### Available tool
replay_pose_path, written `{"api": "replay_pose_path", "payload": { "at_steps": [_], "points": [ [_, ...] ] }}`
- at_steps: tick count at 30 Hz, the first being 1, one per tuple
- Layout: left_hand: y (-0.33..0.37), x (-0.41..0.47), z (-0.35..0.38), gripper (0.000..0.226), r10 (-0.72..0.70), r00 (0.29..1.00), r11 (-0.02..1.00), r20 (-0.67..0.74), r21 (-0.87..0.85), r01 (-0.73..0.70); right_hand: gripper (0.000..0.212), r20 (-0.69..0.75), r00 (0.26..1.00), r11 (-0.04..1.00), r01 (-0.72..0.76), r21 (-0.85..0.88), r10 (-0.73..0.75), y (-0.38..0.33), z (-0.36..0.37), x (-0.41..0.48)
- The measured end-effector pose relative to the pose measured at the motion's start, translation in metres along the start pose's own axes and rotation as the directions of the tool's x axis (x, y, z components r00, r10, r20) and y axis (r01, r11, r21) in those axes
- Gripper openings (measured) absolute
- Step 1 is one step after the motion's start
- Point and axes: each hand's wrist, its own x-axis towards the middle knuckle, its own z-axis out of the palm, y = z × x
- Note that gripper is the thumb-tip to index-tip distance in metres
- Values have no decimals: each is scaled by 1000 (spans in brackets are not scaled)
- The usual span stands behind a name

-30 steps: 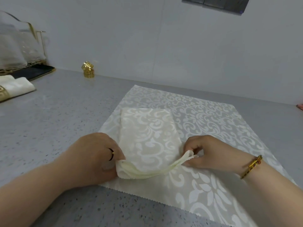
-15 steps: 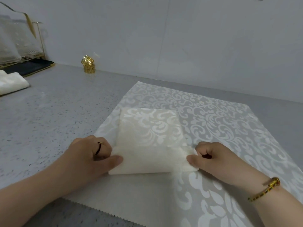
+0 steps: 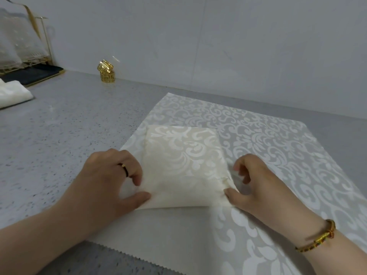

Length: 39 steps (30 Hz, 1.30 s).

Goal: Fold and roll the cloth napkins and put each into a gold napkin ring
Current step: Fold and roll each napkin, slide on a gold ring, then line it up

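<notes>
Spreading across the whole lower view, your grey speckled countertop [image 3: 59, 139] meets a pale wall [image 3: 218, 46] at 12 o'clock. On the counter lies a large damask cloth [image 3: 288, 155] with a white scroll pattern and a pinked near edge, filling the field from the centre out to 3 o'clock and down to 6 o'clock.

On top of that cloth, at the centre, rests the folded cream napkin [image 3: 184, 167], its near end turned up and over into the start of a roll. Your left hand [image 3: 111, 181] sits at 9 o'clock of the napkin: the thumb presses flat on the near left corner while the curled fingers pinch the left edge of the fold from above. Your right hand [image 3: 256, 187] sits at 3 o'clock of the napkin, thumb tip on the near right corner and the other fingers loosely curled just above the cloth; whether they touch the napkin is not clear.

At 9 o'clock of the view, near the left border, a second white folded cloth [image 3: 14, 95] lies on the counter. Behind it, at 10 o'clock, a dark tray [image 3: 37, 74] with a gold rim carries a gold wire rack [image 3: 42, 40] draped with sheer fabric.

Two gold napkin rings [image 3: 106, 73] stand stacked at 11 o'clock against the wall, the upper one tilted, well apart from your hands. A beaded gold bracelet [image 3: 317, 238] circles your right wrist, and a dark ring [image 3: 125, 169] sits on a left finger.
</notes>
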Motion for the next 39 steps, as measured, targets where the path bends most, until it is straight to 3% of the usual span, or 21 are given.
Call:
{"api": "replay_pose_path", "payload": {
  "at_steps": [4, 8, 11, 16, 22, 25, 28, 30, 32, 33, 34, 36, 39],
  "points": [
    [-1, 0, 4, 8, 196, 980, 979, -16, 66, -195, 61, -157, 938, 935, 271, -227, -310, 3, 10, 0],
    [2, 1, 5, 37, 334, 942, 930, -16, 166, -327, 47, -157, 880, 867, 385, -315, -448, 6, 14, 4],
    [1, 0, 5, 59, 307, 951, 941, 42, 134, -309, 18, -116, 877, 847, 405, -344, -466, 6, 12, 5],
    [-3, -1, 8, 68, 291, 956, 944, 42, 148, -294, 28, -19, 884, 839, 437, -325, -468, 10, 5, 5],
    [0, -4, 2, 78, 190, 978, 942, 90, 265, -208, 55, 219, 928, 944, 323, -73, -301, 15, -10, -1],
    [1, -3, 2, 70, 203, 977, 946, 67, 246, -213, 47, 216, 936, 944, 307, -117, -277, 14, -10, -3],
    [3, 1, -3, 40, 169, 981, 957, 92, 222, -186, 46, 173, 942, 937, 313, -151, -287, 12, -4, -2],
    [7, 3, -8, 35, 102, 989, 981, 112, 157, -119, 36, 158, 947, 945, 301, -131, -280, 13, -3, 0],
    [14, 9, -16, 22, -37, 992, 997, 119, 68, 29, 14, 130, 956, 961, 272, -53, -263, 15, -4, 1],
    [14, 12, -18, 14, -139, 972, 990, 187, 14, 139, 7, 125, 961, 969, 248, 4, -247, 15, -5, 2],
    [12, 17, -20, 12, -220, 939, 967, 264, -69, 246, 15, 118, 967, 973, 221, 61, -227, 15, -5, 4],
    [5, 30, -24, 27, -264, 872, 907, 413, -200, 369, 25, 108, 979, 974, 153, 168, -173, 18, -3, 7],
    [-4, 44, -24, 43, -318, 815, 825, 484, -282, 489, 15, 98, 991, 962, 58, 265, -87, 21, -2, 10]
  ]
}}
